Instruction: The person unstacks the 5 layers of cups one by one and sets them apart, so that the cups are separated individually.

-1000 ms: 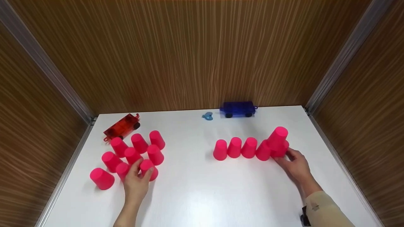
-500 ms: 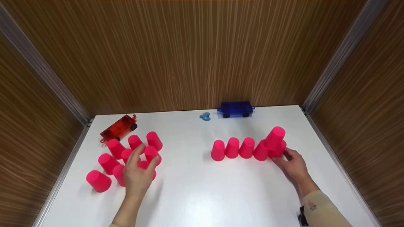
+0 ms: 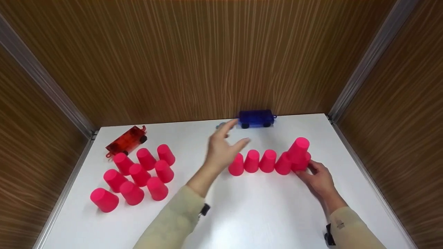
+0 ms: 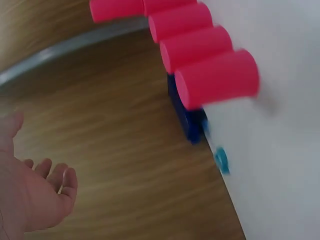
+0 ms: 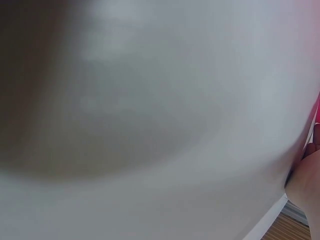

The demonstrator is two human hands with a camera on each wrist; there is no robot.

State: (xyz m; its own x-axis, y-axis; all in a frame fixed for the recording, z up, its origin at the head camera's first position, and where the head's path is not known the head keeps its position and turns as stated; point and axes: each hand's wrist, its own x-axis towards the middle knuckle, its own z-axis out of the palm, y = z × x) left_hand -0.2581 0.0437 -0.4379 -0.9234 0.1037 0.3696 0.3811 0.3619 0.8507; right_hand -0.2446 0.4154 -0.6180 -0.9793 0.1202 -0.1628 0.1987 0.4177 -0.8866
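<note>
White table; entries run left to right, clock read from its middle.

Red toy wagon: ten o'clock, set askew.

Nine pink cups: nine o'clock, narrow ends up, grouped closely.

Small light-blue piece: twelve o'clock, partly hidden by the hand.

Left hand: just right of twelve; thumb and fingers wide apart, holding nothing. It should pass well above the cups, wrist included, to avoid knocking one.

Blue toy wagon: one o'clock, at the far edge.

Four pink cups in a row: three o'clock, standing side by side.

Raised cup: at the row's right end; exact seating unclear.

End cup: partly hidden by the raised one.

Right hand: three o'clock, thumb and fingers gripping the end cup low down. Light, even pressure seems best; squeezing could upset the raised cup.
</note>
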